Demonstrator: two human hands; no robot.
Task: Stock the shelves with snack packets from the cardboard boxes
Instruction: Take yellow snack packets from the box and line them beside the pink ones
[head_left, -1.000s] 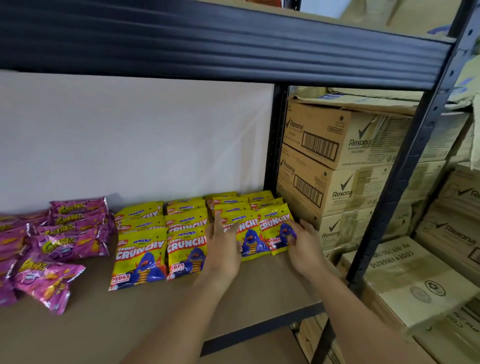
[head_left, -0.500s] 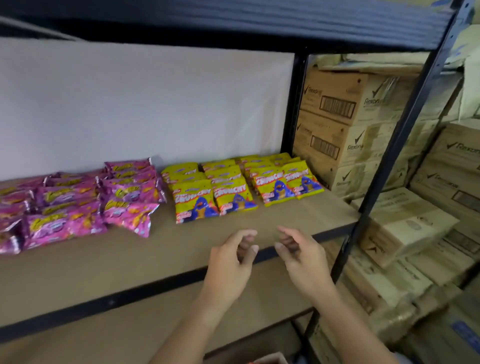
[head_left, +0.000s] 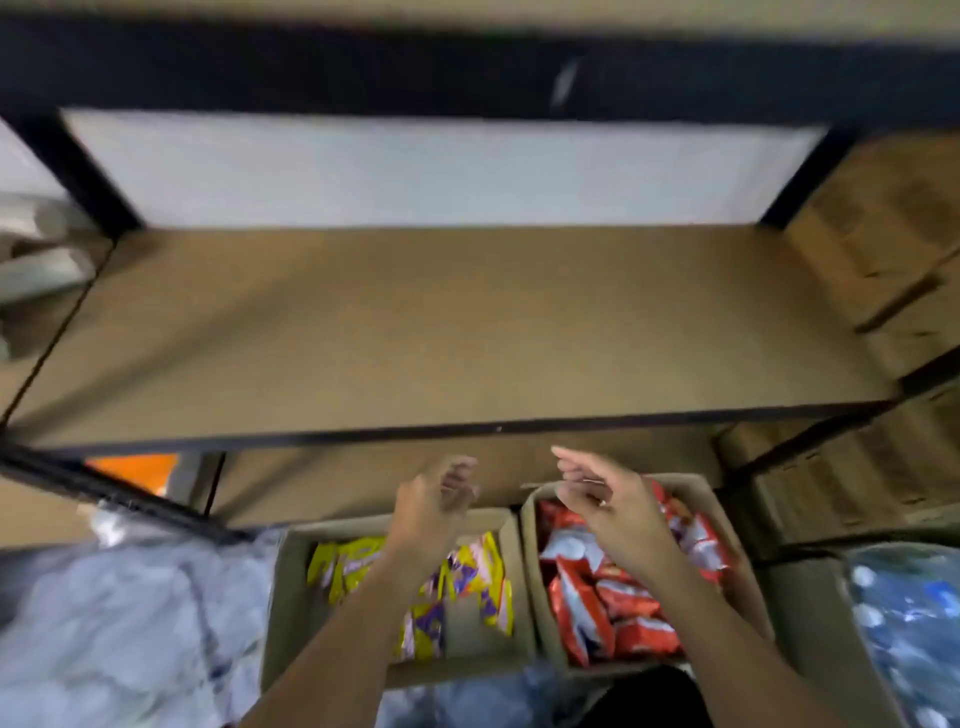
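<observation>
Nothing is held by the left hand (head_left: 434, 501) or right hand (head_left: 602, 501), fingers loosely spread; yellow packets (head_left: 467, 577) and red packets (head_left: 597, 597) remain boxed below the shelf's (head_left: 441, 322) front edge; stocking is judged unfinished.

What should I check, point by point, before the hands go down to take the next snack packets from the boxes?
1. Left hand free: ok, fingers loosely curled, holding nothing.
2. Right hand free: ok, fingers relaxed, holding nothing.
3. Left box open with yellow packets inside: ok, few remain.
4. Right box open with red packets inside: ok, well filled.
5. Room on the brown shelf above the boxes: ok, its visible surface is bare.
6. Packet condition and labels: cannot tell, the picture is blurred.
</observation>
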